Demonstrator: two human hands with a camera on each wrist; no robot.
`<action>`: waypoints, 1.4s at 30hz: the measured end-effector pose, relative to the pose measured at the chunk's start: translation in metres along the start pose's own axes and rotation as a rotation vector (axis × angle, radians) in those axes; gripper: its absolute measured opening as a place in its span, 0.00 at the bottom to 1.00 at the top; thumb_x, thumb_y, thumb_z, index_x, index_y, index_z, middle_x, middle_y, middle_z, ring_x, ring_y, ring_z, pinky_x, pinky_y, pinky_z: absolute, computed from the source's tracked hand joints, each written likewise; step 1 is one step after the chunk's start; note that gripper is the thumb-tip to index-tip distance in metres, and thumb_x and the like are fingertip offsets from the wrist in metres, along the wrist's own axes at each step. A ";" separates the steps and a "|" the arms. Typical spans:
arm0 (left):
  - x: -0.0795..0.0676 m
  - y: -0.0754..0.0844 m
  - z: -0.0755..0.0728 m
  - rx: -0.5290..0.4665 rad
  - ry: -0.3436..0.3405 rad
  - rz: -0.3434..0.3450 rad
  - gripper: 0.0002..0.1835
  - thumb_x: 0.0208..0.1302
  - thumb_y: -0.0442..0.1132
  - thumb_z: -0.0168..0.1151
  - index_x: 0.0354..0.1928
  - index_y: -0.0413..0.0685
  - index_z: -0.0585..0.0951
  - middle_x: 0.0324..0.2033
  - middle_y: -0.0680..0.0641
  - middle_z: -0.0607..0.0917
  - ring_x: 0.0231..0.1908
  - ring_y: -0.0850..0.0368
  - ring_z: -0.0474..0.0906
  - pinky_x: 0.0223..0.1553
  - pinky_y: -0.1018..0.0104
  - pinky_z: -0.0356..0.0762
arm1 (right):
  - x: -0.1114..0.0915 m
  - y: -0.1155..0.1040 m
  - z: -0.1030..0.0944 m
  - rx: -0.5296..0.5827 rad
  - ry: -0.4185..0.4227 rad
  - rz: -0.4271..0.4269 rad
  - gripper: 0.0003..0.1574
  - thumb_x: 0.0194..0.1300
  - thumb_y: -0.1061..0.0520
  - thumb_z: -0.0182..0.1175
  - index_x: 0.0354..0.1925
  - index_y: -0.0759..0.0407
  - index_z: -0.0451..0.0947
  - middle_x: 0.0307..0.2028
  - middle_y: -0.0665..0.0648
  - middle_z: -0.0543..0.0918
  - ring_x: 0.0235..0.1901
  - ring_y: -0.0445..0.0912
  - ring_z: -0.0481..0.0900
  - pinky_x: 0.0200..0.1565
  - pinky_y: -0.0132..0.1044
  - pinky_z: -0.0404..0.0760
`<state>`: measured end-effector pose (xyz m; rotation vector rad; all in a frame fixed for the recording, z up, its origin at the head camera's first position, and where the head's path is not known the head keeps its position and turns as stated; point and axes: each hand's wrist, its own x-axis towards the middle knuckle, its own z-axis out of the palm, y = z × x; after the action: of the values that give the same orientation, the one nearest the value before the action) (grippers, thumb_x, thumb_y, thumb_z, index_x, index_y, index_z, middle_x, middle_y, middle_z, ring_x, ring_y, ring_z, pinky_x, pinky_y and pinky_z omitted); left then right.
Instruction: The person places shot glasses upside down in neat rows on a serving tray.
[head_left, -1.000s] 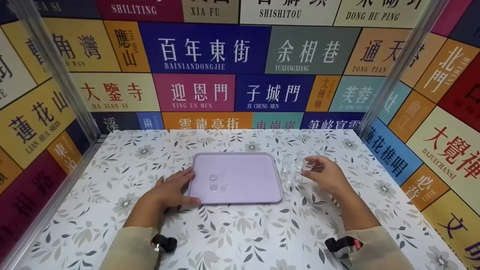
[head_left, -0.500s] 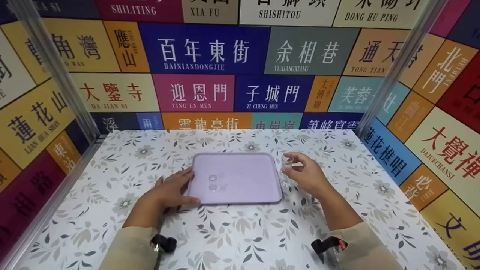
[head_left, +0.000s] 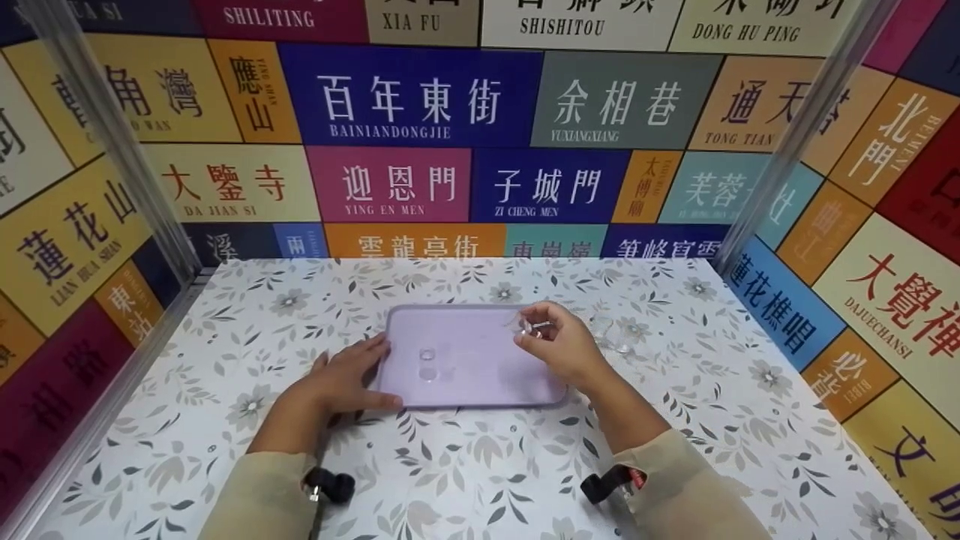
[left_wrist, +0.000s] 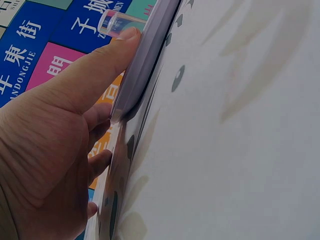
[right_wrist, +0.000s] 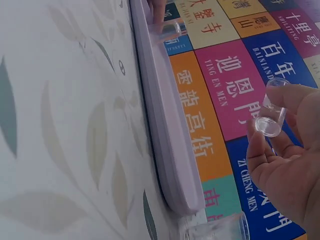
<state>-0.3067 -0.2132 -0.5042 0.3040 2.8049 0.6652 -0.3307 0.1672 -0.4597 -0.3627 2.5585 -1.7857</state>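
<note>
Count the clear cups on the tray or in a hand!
2: one cup stands on the left of the purple tray; the right hand pinches another cup. More cups right of the tray blur together.

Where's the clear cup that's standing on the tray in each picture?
Head: clear cup, on the left part of the lilac tray.
Left wrist: cup at upper left, near the left hand.
Right wrist: cup at top centre, near that same hand.
Shared landmark: the lilac tray.
</note>
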 end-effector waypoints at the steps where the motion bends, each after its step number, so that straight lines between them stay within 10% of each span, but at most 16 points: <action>1: 0.000 0.000 0.000 -0.005 0.001 0.001 0.64 0.38 0.79 0.67 0.77 0.70 0.51 0.79 0.62 0.46 0.79 0.48 0.41 0.72 0.29 0.27 | 0.002 0.000 0.004 -0.009 0.000 -0.009 0.25 0.59 0.52 0.72 0.54 0.49 0.78 0.51 0.56 0.81 0.44 0.49 0.80 0.42 0.32 0.83; 14: 0.001 -0.002 0.000 -0.029 -0.003 -0.007 0.64 0.37 0.79 0.68 0.77 0.71 0.52 0.79 0.63 0.46 0.79 0.48 0.41 0.73 0.29 0.27 | 0.016 0.011 0.042 -0.193 -0.089 -0.060 0.20 0.64 0.53 0.66 0.54 0.37 0.82 0.43 0.50 0.81 0.35 0.43 0.72 0.37 0.33 0.74; 26: 0.000 -0.001 -0.001 -0.029 -0.007 -0.007 0.63 0.39 0.78 0.68 0.77 0.73 0.51 0.78 0.64 0.46 0.79 0.50 0.40 0.73 0.30 0.26 | 0.019 0.018 0.065 -0.148 -0.175 -0.016 0.27 0.54 0.63 0.71 0.54 0.56 0.80 0.42 0.52 0.85 0.38 0.42 0.78 0.35 0.30 0.79; 42: -0.001 0.000 -0.002 -0.028 -0.010 -0.006 0.64 0.38 0.78 0.68 0.77 0.72 0.50 0.79 0.63 0.46 0.79 0.48 0.40 0.72 0.29 0.26 | 0.023 0.016 0.082 -0.234 -0.215 -0.006 0.27 0.49 0.64 0.72 0.51 0.56 0.82 0.42 0.51 0.83 0.42 0.44 0.82 0.42 0.34 0.82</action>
<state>-0.3066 -0.2142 -0.5023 0.2926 2.7833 0.6994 -0.3457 0.0922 -0.5002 -0.5326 2.6146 -1.3652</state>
